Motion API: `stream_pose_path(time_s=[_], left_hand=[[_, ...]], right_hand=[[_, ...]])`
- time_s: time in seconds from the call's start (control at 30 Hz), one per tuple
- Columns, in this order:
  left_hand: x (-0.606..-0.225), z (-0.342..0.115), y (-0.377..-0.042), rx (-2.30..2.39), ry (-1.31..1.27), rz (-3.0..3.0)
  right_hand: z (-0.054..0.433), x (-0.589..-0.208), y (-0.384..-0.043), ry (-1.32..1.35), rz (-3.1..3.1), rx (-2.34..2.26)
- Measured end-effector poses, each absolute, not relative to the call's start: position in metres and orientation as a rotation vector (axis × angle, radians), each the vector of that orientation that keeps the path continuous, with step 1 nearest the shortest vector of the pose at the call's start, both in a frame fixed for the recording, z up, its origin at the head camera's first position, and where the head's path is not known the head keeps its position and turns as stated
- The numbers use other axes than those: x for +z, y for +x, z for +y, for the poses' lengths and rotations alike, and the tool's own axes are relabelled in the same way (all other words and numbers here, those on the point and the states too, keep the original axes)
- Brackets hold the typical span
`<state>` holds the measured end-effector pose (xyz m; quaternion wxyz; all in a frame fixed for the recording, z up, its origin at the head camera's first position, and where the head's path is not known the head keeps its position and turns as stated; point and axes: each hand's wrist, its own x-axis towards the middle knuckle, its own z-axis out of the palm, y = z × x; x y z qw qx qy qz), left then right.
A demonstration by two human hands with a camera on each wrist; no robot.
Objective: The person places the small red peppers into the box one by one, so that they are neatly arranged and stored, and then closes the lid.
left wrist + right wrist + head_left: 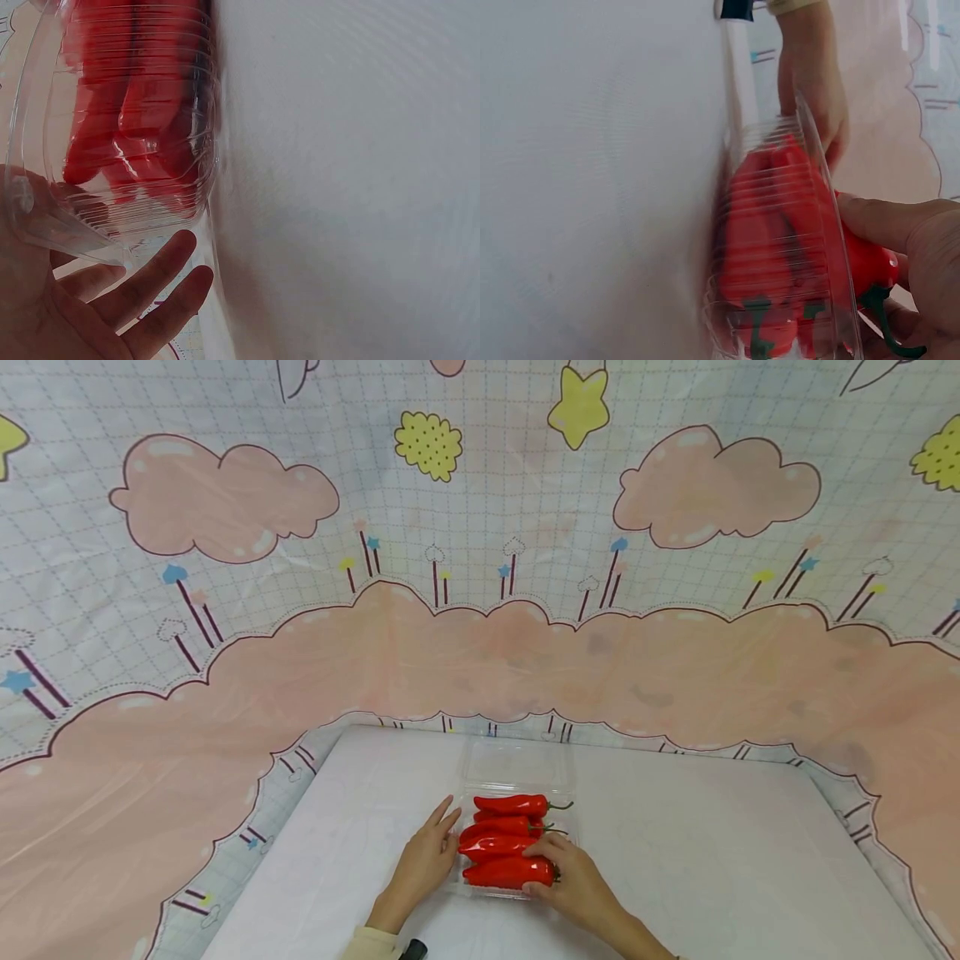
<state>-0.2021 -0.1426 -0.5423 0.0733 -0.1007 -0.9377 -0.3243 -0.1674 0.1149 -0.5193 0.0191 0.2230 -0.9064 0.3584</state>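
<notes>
Several glossy red chili peppers (498, 845) with green stems lie side by side in a clear plastic clamshell box (504, 893). My right hand (573, 877) grips the stem end of the nearest pepper (510, 872), thumb on the near side and fingers over the far side. In the right wrist view, that pepper (870, 262) sits above the box rim, its green stem hanging between thumb and fingers. At the box's left side is my left hand (429, 853), fingers spread. The left wrist view shows these fingers (142, 289) loosely extended by the ribbed box wall (169, 206).
The box's clear lid (517, 764) lies folded back on the far side. A white cloth covers the table (712, 860). Behind it hangs a curtain (480, 660) printed with clouds and stars. A dark object (414, 950) shows by the left sleeve.
</notes>
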Motion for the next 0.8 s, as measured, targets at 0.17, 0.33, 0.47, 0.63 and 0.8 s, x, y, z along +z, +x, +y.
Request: stream_pose_path(time_s=[0.17,0.33,0.47,0.63,0.8], left_hand=[[-0.542,-0.143,-0.202,-0.975,-0.295,-2.816],[-0.541,-0.142,-0.202,-0.975,-0.295,-2.815],[-0.542,-0.142,-0.202,-0.973,-0.298,-2.812],[-0.542,-0.142,-0.202,-0.982,-0.291,-2.808],[-0.542,-0.142,-0.201,-0.981,-0.282,-2.815]], right_hand=[[0.117,-0.517,-0.167,0.718,-2.830,1.070],[0.125,-0.514,-0.168,0.749,-2.847,1.104],[0.133,-0.514,-0.171,0.752,-2.838,1.186],[0.144,-0.509,-0.174,0.690,-2.805,1.275],[0.155,-0.504,-0.178,0.608,-2.771,1.327]])
